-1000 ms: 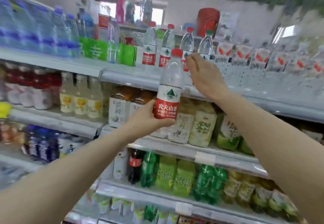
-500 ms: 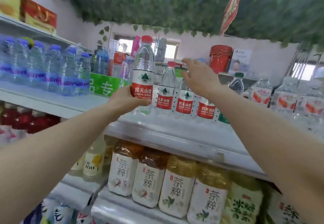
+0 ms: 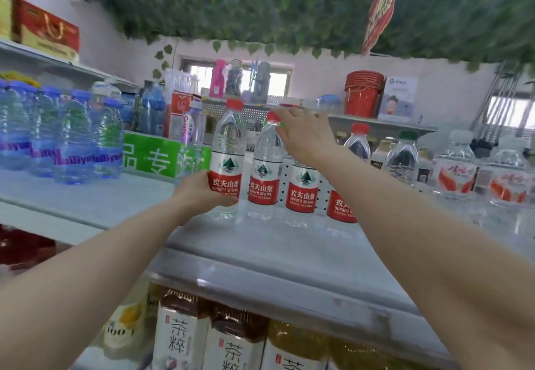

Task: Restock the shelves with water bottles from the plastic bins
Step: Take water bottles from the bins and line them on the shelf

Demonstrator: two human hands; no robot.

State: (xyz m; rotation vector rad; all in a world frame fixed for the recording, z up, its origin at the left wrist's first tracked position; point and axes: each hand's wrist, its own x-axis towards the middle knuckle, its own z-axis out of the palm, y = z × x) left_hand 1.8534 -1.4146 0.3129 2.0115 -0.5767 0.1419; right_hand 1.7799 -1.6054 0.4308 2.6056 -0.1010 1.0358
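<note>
Clear plastic red-capped water bottle (image 3: 227,149) upright on grey metal shelf (image 3: 260,254), left hand (image 3: 199,193) grasping its label. At its 3 o'clock, identical bottle (image 3: 267,167); right hand (image 3: 304,135), fingers loosely spread, touching that cap.

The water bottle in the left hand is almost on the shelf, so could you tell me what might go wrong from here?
1. The held bottle stands close beside the neighbouring bottle; setting it down could knock the row over.
2. The right hand touches only that neighbour's cap, so it steadies it weakly.

Bare shelf front (image 3: 260,254); bottle row (image 3: 302,193) blocks behind
</note>
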